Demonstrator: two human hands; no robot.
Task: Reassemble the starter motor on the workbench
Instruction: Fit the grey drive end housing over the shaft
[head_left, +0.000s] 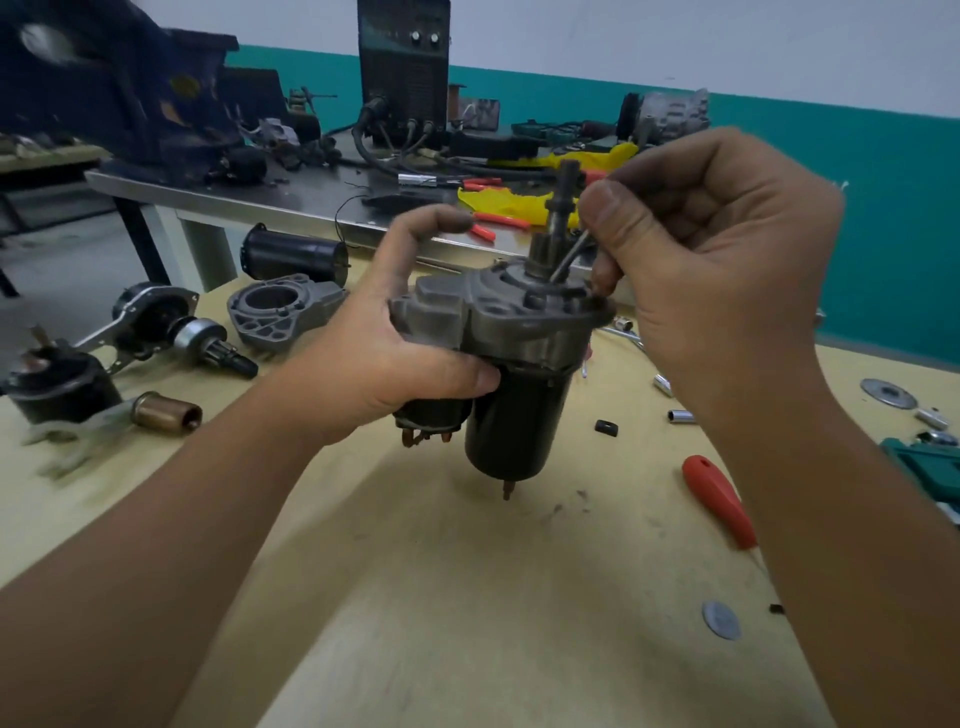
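Note:
I hold the starter motor (519, 395) upright above the wooden workbench (467, 597), black body down and grey housing with the shaft (563, 202) pointing up. My left hand (405, 343) grips its left side around the solenoid. My right hand (711, 249) pinches a thin metal tool (569, 257) whose tip meets the top of the housing beside the shaft.
Loose starter parts lie at the left: a grey end housing (283, 309), a black cylinder (293, 254), a pinion assembly (171, 327), a copper sleeve (166, 413). A red-handled screwdriver (719, 501), sockets (680, 415) and washers (721, 619) lie at the right. A cluttered steel table (291, 195) stands behind.

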